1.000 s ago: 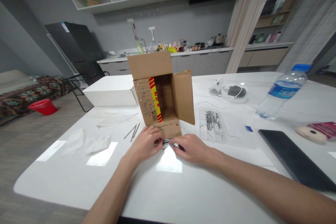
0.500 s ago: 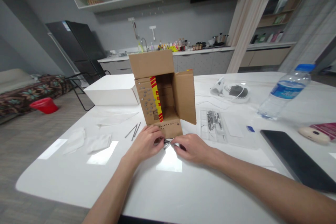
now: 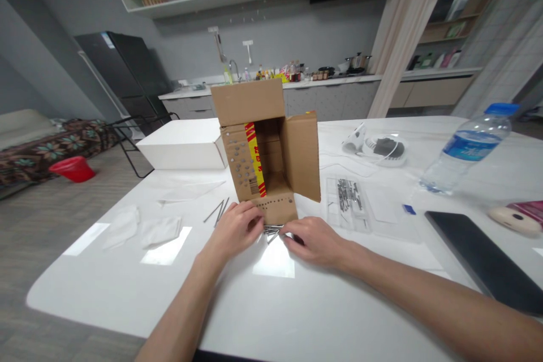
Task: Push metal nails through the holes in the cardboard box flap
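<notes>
A cardboard box (image 3: 302, 158) stands with its opening facing me and its flaps folded out. Just in front of its lower flap (image 3: 280, 214), a small bunch of metal nails (image 3: 272, 230) lies on the white table. My left hand (image 3: 238, 228) rests at the left end of the bunch, fingers curled and thumb near the index finger; what they hold, if anything, is hidden. At the right end, my right hand (image 3: 311, 240) has curled fingers, with thumb and index closed on the nail ends. A few longer nails (image 3: 220, 210) lie beyond my left hand.
To the right sits a clear divided case (image 3: 348, 203) of nails, near a black flat slab (image 3: 483, 254) and a water bottle (image 3: 473, 144). A white box (image 3: 182, 147) stands at the back left, with folded white cloths (image 3: 161, 231) nearer me.
My hands have parted slightly, the right one shifting a little to the right. More of the nail bunch shows between them. The view has shifted slightly.
</notes>
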Available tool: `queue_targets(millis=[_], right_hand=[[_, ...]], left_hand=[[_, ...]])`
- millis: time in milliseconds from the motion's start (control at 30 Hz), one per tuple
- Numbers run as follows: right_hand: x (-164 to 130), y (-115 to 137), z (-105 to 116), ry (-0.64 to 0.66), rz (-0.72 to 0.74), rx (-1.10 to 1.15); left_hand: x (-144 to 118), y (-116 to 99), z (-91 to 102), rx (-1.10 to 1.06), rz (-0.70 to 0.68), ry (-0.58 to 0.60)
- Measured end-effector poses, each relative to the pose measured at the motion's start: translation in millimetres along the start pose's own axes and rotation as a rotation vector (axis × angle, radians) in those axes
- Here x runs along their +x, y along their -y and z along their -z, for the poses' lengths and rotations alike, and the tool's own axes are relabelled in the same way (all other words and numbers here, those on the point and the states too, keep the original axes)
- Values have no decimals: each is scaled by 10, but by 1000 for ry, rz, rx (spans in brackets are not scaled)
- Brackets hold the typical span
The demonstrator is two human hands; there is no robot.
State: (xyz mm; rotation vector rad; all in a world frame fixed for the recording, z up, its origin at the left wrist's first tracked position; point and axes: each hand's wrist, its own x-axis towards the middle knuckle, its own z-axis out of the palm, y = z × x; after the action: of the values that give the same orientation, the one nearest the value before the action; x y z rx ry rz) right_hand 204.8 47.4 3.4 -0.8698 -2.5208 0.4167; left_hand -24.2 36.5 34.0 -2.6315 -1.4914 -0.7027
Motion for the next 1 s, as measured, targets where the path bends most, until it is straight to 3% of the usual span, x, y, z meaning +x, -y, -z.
queue_targets(millis=[433, 733, 1000], right_hand=[[6, 0, -4, 2, 23, 32], [9, 15, 5, 17, 11, 45], [3, 20, 1, 10, 8, 57]], left_hand=[[-21, -105, -1, -46, -84, 53], [-38, -127, -88, 9, -67, 131], [-62, -124, -167, 29, -68, 111]])
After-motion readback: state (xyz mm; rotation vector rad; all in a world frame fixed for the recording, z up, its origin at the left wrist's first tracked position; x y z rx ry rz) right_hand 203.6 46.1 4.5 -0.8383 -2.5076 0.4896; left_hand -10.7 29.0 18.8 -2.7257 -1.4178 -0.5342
